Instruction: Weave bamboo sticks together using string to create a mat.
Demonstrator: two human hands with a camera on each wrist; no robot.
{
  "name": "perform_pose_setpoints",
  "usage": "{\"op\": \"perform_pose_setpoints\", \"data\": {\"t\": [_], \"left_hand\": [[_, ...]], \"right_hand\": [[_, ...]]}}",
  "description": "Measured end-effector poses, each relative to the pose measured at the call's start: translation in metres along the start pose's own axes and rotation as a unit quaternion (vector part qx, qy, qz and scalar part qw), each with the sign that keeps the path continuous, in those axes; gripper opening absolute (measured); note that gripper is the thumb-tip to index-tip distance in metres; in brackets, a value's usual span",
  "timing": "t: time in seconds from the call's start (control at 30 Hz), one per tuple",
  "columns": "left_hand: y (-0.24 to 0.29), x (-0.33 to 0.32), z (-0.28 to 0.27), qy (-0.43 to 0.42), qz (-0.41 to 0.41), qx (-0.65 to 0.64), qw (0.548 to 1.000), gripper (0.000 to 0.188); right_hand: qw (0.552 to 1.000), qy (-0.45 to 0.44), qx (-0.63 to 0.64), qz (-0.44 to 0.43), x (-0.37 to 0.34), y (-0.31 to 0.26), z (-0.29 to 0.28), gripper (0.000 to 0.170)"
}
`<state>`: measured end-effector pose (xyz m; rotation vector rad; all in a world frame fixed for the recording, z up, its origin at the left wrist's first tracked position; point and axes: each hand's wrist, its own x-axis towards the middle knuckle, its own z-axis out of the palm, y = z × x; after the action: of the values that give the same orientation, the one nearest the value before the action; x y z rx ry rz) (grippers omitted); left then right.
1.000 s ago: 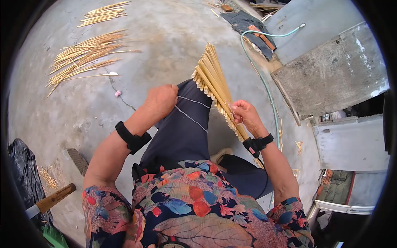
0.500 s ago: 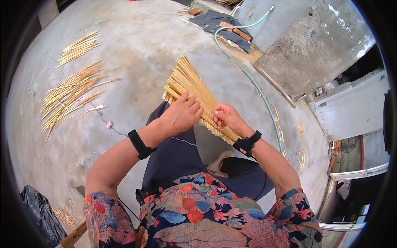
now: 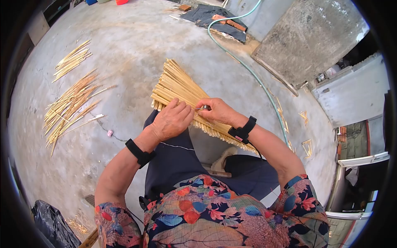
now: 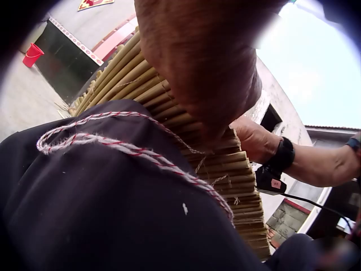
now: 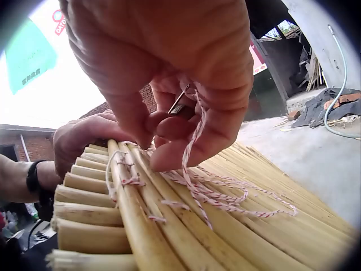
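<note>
A fan-shaped mat of stalks lies over the person's thigh, bound with red-and-white string. On its near edge, the left hand grips the stalks with bent fingers; in the left wrist view that hand is blurred. Just to its right, the right hand pinches a thin metal needle above the mat, string hanging from its fingers. A shiny metal piece shows at those fingers. Loose string loops lie on the stalks and a doubled length over the dark trousers.
Loose stalks lie on the concrete floor at left. A green hose curves past bricks and a concrete slab at right. A black plastic bag sits at lower left, and a red bucket stands farther off.
My left hand has come from holding string out at the left to gripping the mat's edge. The right hand has shifted up the mat, beside the left. The mat shows broader and lies flatter.
</note>
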<state>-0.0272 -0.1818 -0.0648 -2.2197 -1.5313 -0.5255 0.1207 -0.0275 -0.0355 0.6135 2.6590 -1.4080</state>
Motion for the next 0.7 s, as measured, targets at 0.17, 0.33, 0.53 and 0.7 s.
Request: {"op": "perform_pose_setpoints", "data": {"t": [0.17, 0.33, 0.53, 0.7], "left_hand": [[0.0, 0.004, -0.003, 0.059, 0.018, 0.016, 0.998, 0.03], [0.0, 0.001, -0.004, 0.011, 0.002, -0.007, 1.0, 0.032], [0.0, 0.005, -0.006, 0.042, 0.019, -0.003, 0.999, 0.028], [-0.001, 0.002, -0.004, 0.024, 0.009, -0.01, 1.0, 0.028]], "right_hand": [[0.997, 0.011, -0.037, -0.074, -0.002, 0.008, -0.002, 0.014], [0.972, 0.003, -0.141, -0.19, 0.003, 0.012, -0.006, 0.009], [0.98, 0.0, 0.198, -0.009, 0.002, 0.009, -0.005, 0.011], [0.997, -0.054, 0.018, -0.048, -0.003, 0.003, -0.015, 0.015]]}}
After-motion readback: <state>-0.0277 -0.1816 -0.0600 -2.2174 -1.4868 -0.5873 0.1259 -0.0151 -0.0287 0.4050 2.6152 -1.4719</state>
